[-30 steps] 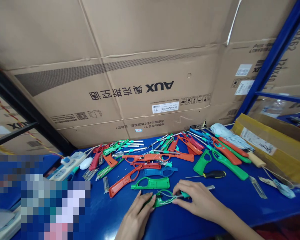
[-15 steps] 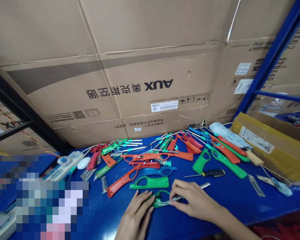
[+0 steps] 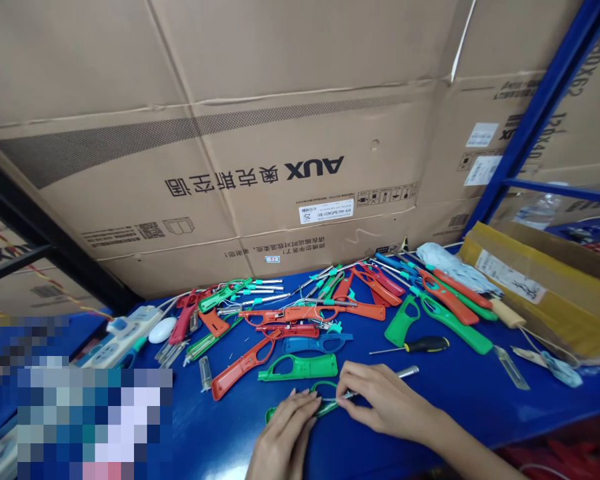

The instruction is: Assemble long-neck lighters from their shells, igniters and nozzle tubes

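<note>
A wall of flattened cardboard cartons (image 3: 230, 87) printed with the AUX mark rises behind a blue work surface (image 3: 480, 393), and a blue steel shelf upright (image 3: 535, 127) is seen at the right. Across the surface are spread red, green and blue plastic lighter housings (image 3: 300, 367), with a power strip (image 3: 123, 340) at the left and a black-and-yellow-handled screwdriver (image 3: 425, 344) beyond the hands. Near the front edge, a green plastic lighter housing (image 3: 325, 408) is held between both hands, its long axis slanting from lower left toward upper right. The left hand (image 3: 283, 437) is nearer its lower-left end, while the right hand (image 3: 387, 400) is nearer the slim metal tube (image 3: 409, 372) that projects toward the upper right. The left fingers (image 3: 305, 407) are curled closely over the green plastic, with only a narrow opening left among them. The right fingers (image 3: 343, 393) are drawn into a narrow pinch at the thin wires and tube, though the exact contact is partly hidden. The two hands are almost touching across the housing's looped handle.
</note>
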Action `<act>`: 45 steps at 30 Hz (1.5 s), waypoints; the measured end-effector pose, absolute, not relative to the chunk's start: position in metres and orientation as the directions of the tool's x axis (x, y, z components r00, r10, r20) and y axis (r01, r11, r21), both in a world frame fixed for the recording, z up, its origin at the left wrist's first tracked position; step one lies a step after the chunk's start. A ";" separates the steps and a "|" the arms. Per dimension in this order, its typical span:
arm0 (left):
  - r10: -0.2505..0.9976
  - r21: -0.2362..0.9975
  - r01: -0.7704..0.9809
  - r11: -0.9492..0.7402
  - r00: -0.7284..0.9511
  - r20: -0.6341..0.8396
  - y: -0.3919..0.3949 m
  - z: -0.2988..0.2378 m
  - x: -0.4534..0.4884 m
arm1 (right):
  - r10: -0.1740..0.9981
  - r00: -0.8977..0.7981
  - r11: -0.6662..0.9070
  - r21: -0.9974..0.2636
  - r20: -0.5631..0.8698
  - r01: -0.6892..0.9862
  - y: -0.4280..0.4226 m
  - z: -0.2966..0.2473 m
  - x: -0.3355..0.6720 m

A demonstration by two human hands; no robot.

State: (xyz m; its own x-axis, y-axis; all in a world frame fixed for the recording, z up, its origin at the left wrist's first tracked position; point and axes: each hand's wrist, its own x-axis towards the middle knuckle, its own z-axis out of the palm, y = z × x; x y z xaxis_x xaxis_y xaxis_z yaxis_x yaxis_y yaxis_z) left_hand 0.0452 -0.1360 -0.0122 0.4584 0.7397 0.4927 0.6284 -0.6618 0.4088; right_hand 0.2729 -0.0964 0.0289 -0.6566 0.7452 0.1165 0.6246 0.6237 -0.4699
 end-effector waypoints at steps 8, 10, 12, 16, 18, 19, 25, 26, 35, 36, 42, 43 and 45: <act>0.733 0.408 0.620 -0.670 0.468 0.493 -0.135 -0.018 0.043 | 0.673 -0.723 0.721 -0.362 0.159 0.591 -0.092 0.018 0.279; 0.746 0.424 0.623 -0.657 0.458 0.483 -0.135 -0.017 0.043 | 0.662 -0.727 0.728 -0.382 0.179 0.569 -0.090 0.014 0.281; 0.755 0.436 0.624 -0.649 0.455 0.473 -0.136 -0.016 0.043 | 0.648 -0.734 0.742 -0.382 0.201 0.551 -0.088 0.011 0.282; 0.765 0.459 0.618 -0.638 0.441 0.469 -0.136 -0.015 0.043 | 0.634 -0.734 0.763 -0.354 0.245 0.541 -0.084 0.009 0.280; 0.770 0.471 0.615 -0.632 0.431 0.471 -0.137 -0.016 0.044 | 0.640 -0.730 0.755 -0.374 0.241 0.539 -0.083 0.010 0.280; 0.773 0.478 0.613 -0.629 0.426 0.471 -0.137 -0.016 0.044 | 0.646 -0.729 0.745 -0.395 0.226 0.537 -0.083 0.011 0.280; 0.794 0.527 0.598 -0.604 0.391 0.466 -0.138 -0.015 0.046 | 0.717 -0.689 0.611 -0.570 0.105 0.549 -0.086 0.020 0.287; 0.794 0.529 0.596 -0.603 0.389 0.467 -0.139 -0.014 0.046 | 0.728 -0.679 0.595 -0.581 0.096 0.555 -0.086 0.022 0.290; 0.788 0.523 0.597 -0.608 0.372 0.491 -0.139 -0.012 0.047 | 0.762 -0.639 0.578 -0.557 0.108 0.596 -0.086 0.028 0.309; 0.788 0.524 0.597 -0.607 0.369 0.493 -0.139 -0.012 0.047 | 0.763 -0.637 0.578 -0.558 0.110 0.595 -0.086 0.028 0.309; 0.787 0.512 0.606 -0.608 0.378 0.488 -0.137 -0.012 0.047 | 0.742 -0.658 0.607 -0.542 0.126 0.581 -0.085 0.024 0.304; 0.787 0.508 0.609 -0.609 0.381 0.486 -0.137 -0.012 0.047 | 0.739 -0.661 0.612 -0.535 0.127 0.582 -0.085 0.023 0.303; 0.786 0.502 0.613 -0.610 0.387 0.482 -0.137 -0.012 0.046 | 0.733 -0.668 0.623 -0.522 0.128 0.583 -0.084 0.022 0.302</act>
